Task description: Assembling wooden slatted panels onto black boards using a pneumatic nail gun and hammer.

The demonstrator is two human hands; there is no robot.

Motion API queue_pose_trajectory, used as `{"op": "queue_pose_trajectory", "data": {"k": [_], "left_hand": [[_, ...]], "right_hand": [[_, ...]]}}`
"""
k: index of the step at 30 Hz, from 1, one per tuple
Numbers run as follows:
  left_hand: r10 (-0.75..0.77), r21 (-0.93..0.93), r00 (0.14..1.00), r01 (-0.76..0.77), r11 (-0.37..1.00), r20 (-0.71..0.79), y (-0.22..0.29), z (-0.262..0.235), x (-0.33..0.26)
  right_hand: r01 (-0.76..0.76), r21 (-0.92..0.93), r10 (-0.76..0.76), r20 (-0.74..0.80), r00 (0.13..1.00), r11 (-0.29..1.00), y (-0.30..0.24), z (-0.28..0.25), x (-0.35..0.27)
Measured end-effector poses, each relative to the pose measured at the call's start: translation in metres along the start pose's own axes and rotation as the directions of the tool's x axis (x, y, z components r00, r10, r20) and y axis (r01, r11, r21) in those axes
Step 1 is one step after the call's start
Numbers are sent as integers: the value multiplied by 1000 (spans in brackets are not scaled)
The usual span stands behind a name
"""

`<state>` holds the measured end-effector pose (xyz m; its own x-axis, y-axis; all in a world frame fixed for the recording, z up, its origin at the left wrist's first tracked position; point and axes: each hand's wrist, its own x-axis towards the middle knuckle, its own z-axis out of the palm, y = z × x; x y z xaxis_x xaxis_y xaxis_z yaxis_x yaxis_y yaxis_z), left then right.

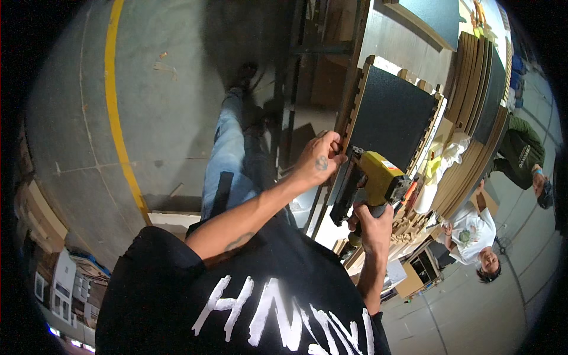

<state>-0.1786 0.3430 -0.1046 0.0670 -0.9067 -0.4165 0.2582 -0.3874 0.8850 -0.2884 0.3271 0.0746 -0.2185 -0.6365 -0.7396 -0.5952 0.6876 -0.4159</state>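
My right hand (374,225) is wrapped round the handle of a yellow and black nail gun (378,174). The tool's nose lies at the near left corner of a flat dark panel (393,112). That panel has light wooden edges, with several small wooden blocks along its right side. At its left edge, just beside the nose, is my left hand (319,158). Its fingers are curled and pinched together against the edge. What sits between those fingertips is too small to make out.
A workbench (408,32) bears another dark panel (429,18) at the far end. Stacked long boards (467,89), a clear plastic bag (455,148) and small wood pieces (405,228) lie to the right. Two people stand beyond the bench. A yellow line (112,89) crosses the floor.
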Motion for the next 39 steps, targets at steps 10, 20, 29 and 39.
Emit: {"op": "queue_pose_trajectory", "data": {"k": [10,20,29,39], "left_hand": [[17,25,1000,-17,1000,3,3,-2,0],[-17,47,1000,18,999,-21,16,0,0],[105,-5,982,-107,994,-156,8,8,11],[97,-14,983,-100,995,-154,5,11,12]], "right_hand": [[7,-38,-8,-9,1000,999,-5,2,-1],[42,-83,-43,-18,999,996,-14,4,-1],[78,5,-78,-25,997,997,-26,6,14],[45,-32,-46,-10,999,998,-28,3,14]]}}
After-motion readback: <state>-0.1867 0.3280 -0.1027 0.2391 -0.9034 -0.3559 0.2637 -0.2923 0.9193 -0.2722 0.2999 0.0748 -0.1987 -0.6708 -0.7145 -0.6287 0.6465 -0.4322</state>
